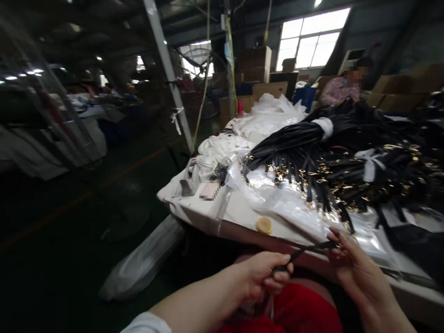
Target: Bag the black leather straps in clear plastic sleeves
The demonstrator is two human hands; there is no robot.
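Note:
My left hand is closed in a pinch on one end of a thin black strap, low in front of me over a red cloth on my lap. My right hand grips the strap's other end with its fingers curled, just at the table's near edge. The strap runs taut between both hands. Right behind them, on the white-covered table, lies a big bundle of black straps with gold clasps, tied with white bands.
Clear plastic bags and a small yellow disc lie on the table near my hands. White fabric is heaped farther back. A person sits beyond the table among cardboard boxes. A slanted metal pole stands left; dark floor lies below.

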